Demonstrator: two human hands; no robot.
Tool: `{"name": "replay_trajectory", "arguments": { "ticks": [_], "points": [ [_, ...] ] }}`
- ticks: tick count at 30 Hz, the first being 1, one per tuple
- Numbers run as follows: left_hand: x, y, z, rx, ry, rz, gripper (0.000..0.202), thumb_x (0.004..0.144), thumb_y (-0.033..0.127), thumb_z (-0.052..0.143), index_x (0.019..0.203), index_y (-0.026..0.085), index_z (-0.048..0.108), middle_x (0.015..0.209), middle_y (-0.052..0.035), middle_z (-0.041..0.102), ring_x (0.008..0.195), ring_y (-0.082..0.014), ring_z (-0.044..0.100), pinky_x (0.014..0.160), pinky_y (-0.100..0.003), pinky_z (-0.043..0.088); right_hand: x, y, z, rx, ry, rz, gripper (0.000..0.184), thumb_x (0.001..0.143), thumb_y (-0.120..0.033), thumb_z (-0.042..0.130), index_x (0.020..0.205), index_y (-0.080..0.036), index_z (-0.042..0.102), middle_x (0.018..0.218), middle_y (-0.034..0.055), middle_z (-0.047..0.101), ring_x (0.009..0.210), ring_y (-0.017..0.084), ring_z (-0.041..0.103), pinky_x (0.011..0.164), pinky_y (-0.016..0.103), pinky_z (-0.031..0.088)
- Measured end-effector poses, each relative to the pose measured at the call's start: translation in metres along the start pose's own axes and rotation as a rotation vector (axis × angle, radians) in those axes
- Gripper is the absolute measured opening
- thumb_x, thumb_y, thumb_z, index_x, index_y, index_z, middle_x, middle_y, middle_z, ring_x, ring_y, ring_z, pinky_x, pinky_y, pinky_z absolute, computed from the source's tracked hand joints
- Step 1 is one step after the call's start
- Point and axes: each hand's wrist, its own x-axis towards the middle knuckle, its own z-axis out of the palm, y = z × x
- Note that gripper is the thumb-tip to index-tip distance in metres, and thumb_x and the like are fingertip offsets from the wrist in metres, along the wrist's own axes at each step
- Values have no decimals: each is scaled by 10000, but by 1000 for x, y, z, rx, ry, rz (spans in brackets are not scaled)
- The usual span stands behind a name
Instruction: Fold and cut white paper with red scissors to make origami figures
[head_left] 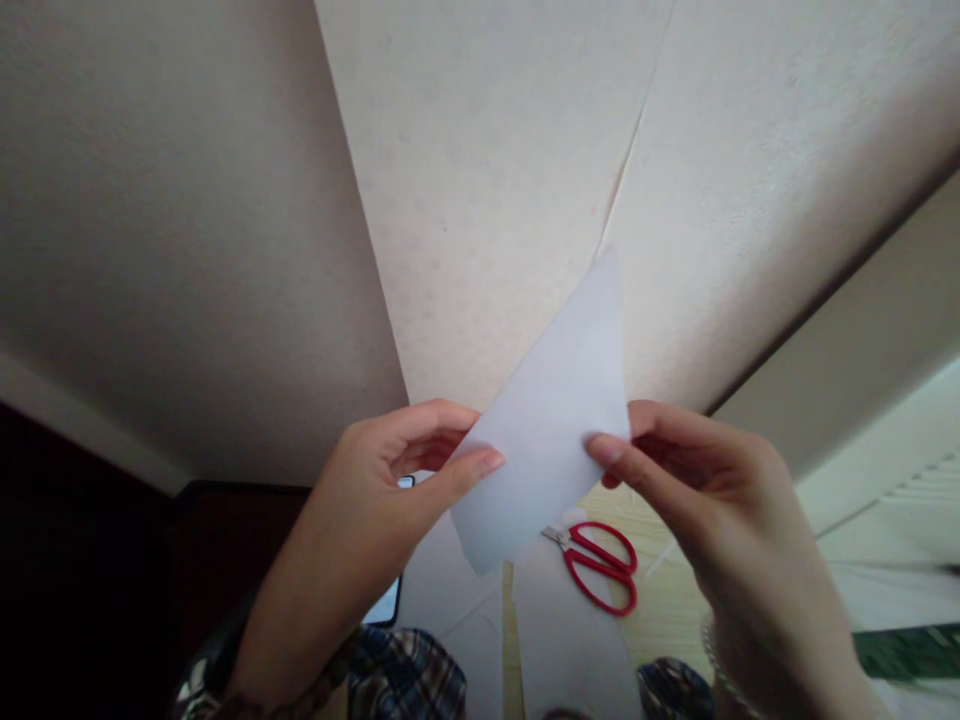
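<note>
A white sheet of paper point(551, 400) with a pointed upper end is held up in front of me, tilted to the right. My left hand point(397, 490) pinches its left edge, thumb on the near face and fingers behind. On the right edge, my right hand point(697, 480) grips the paper the same way, thumb in front. Below it, scissors with red handles point(604, 565) lie on the table, their blades partly hidden behind the paper. Neither hand touches them.
More white paper point(472, 640) lies on the light wooden table point(664, 600). A phone point(386, 605) shows partly behind my left wrist. Pale walls point(480, 180) rise close in front, and a green object point(907, 650) sits at the right edge.
</note>
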Motion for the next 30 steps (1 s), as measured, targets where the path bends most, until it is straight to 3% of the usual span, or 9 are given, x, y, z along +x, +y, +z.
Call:
{"name": "replay_trajectory", "arguments": {
  "ticks": [4, 9, 12, 13, 16, 19, 23, 26, 30],
  "points": [
    [1, 1, -2, 70, 41, -11, 117, 749, 267, 667, 657, 198, 690, 653, 11, 723, 574, -133, 641, 471, -178, 458, 1, 2, 0, 104, 80, 14, 188, 799, -280, 689, 629, -212, 646, 598, -20, 607, 591, 129, 533, 546, 248, 380],
    [2, 2, -2, 61, 109, 35, 107, 745, 270, 673, 664, 201, 674, 657, 22, 711, 564, -120, 625, 518, -189, 477, 3, 10, 0, 168, 135, 21, 221, 818, -310, 685, 615, -233, 644, 596, -23, 576, 599, 120, 522, 544, 236, 395],
    [0, 1, -1, 76, 135, 69, 117, 757, 278, 669, 658, 216, 654, 637, 43, 693, 586, -117, 627, 561, -192, 483, 5, 12, 1, 215, 150, 15, 96, 839, -296, 665, 753, -256, 682, 700, -14, 633, 678, 137, 571, 596, 245, 444],
    [0, 0, -1, 106, 148, 85, 117, 761, 286, 668, 665, 222, 652, 641, 48, 692, 602, -119, 631, 577, -195, 483, 5, 12, 2, 217, 192, -3, 28, 837, -278, 667, 842, -262, 689, 788, -6, 657, 726, 148, 590, 628, 259, 461],
    [2, -4, -1, 289, 189, 121, 108, 777, 307, 652, 698, 234, 661, 671, 50, 697, 642, -131, 639, 615, -215, 472, 4, 6, 6, 147, 517, -180, 224, 812, -212, 683, 1031, -246, 650, 1062, 39, 628, 888, 194, 597, 738, 311, 471],
    [6, -7, 0, 531, 158, 128, 115, 791, 290, 614, 707, 234, 670, 703, 34, 705, 676, -159, 641, 628, -250, 447, -1, -1, 7, -31, 713, -342, 202, 832, -182, 643, 1021, -251, 626, 1118, 60, 569, 1005, 246, 556, 860, 369, 434],
    [9, -8, 4, 651, 73, 177, 116, 792, 254, 593, 705, 240, 669, 741, 20, 718, 707, -181, 649, 638, -271, 435, -2, -1, 13, -336, 377, -385, 72, 841, -180, 631, 892, -231, 639, 991, 68, 599, 1009, 255, 555, 890, 410, 416],
    [8, -8, 7, 661, 24, 223, 105, 789, 259, 611, 703, 250, 671, 738, 30, 719, 701, -176, 648, 650, -266, 444, 1, 5, 21, -480, 102, -380, 77, 827, -138, 642, 858, -208, 651, 1047, 71, 612, 1029, 245, 561, 897, 432, 394],
    [7, -10, 7, 602, 15, 241, 66, 778, 233, 631, 724, 250, 664, 717, 61, 718, 671, -141, 652, 633, -230, 457, 5, 10, 26, -497, -9, -357, 103, 823, -103, 646, 781, -196, 633, 943, 35, 632, 974, 205, 571, 927, 434, 353]
  ]
}}
